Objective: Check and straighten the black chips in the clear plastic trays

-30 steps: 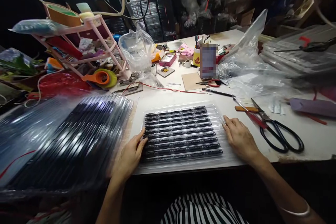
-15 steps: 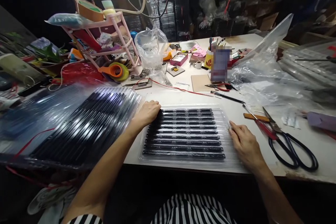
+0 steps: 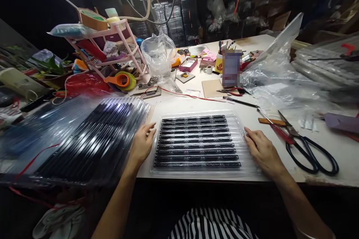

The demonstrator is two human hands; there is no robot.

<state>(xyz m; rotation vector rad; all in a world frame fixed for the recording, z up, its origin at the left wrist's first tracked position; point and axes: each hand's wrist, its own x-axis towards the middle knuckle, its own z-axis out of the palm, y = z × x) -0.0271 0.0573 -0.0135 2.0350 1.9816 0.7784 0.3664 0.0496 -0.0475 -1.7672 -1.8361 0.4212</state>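
A clear plastic tray [image 3: 246, 162] lies flat on the white table, with several black ribbed strips [image 3: 196, 145] in its slots. At its right rim is my right hand [image 3: 262, 151], thumb and fingers closed on the edge. My left hand [image 3: 142, 143] hovers just off the tray's left side, fingers loosely curved and apart, holding nothing. To the left of that hand is a stack of clear trays [image 3: 70, 108] with long glossy black strips [image 3: 89, 142] in the top one.
Large black-handled scissors [image 3: 311, 153] and a red-handled tool [image 3: 280, 134] lie right of the tray. Behind stand a phone-like slab [image 3: 231, 68], pliers [image 3: 234, 90], a tan square pad [image 3: 211, 88] and a pink rack [image 3: 123, 41]. Loose plastic sheeting [image 3: 283, 86] covers the back right.
My left hand has left the tray's upper left corner and come down and leftward, off the rim. My right hand stays at the right rim. The view has shifted slightly.
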